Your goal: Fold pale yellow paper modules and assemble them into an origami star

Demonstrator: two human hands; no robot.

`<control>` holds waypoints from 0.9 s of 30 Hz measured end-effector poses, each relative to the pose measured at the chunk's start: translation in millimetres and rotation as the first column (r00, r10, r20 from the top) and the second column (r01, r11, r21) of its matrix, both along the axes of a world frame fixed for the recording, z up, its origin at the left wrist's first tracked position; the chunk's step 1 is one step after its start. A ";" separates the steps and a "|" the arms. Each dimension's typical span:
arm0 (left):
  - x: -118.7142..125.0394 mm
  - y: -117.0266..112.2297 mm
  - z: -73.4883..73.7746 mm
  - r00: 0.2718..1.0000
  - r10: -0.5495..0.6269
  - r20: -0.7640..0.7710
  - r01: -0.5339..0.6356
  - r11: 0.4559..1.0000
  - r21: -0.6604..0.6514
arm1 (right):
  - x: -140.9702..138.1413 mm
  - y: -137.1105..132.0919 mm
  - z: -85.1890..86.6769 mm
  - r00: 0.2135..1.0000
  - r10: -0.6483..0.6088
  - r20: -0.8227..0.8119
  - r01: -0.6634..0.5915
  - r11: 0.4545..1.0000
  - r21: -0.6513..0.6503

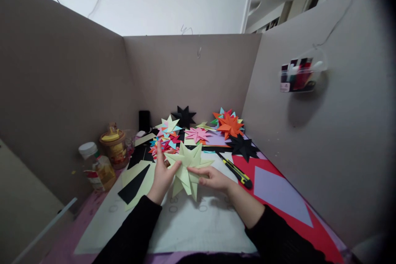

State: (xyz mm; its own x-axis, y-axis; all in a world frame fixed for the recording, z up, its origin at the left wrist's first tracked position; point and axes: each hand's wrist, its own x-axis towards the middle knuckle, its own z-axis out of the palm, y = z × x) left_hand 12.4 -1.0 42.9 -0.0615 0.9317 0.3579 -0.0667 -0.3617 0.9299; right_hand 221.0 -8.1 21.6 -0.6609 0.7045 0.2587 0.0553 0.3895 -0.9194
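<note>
A pale green folded paper star (189, 157) with several points is held up above the white mat (198, 231). My left hand (163, 173) grips it from the left, thumb on the front and the other fingers partly hidden behind it. From the right, my right hand (213, 178) touches the middle of the star with an outstretched index finger, its thumb close below. The remaining right fingers are curled and partly hidden. Left of my left hand lie pale green paper pieces (145, 187) and a black paper strip (134, 184).
A yellow and black utility knife (236, 171) lies right of my hands, beside red paper (278, 210) and lilac paper (280, 194). Finished stars (198, 134) are heaped at the back. A bottle (97, 169) and a jar (114, 146) stand left. Grey panels (192, 78) enclose the table.
</note>
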 end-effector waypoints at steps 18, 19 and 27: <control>34.9 29.1 17.8 0.985 -0.093 0.142 0.106 0.990 -0.088 | 49.0 12.4 39.6 0.991 -0.092 -0.098 0.080 0.989 -0.123; 40.2 31.7 19.9 0.983 -0.114 0.141 0.128 0.987 -0.098 | 54.6 13.8 38.1 0.987 -0.109 -0.115 0.092 0.985 -0.146; 77.4 92.4 31.9 0.968 -0.247 0.050 0.252 0.946 -0.203 | 102.1 27.6 5.2 0.898 -0.336 -0.284 0.236 0.913 -0.333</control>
State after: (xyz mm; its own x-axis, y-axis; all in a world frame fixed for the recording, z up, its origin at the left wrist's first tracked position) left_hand 89.8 91.4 74.7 0.1765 0.9716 0.1576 -0.1534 -0.1310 0.9794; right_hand 323.2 19.5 26.8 -0.3314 0.9250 0.1857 -0.1995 0.1236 -0.9721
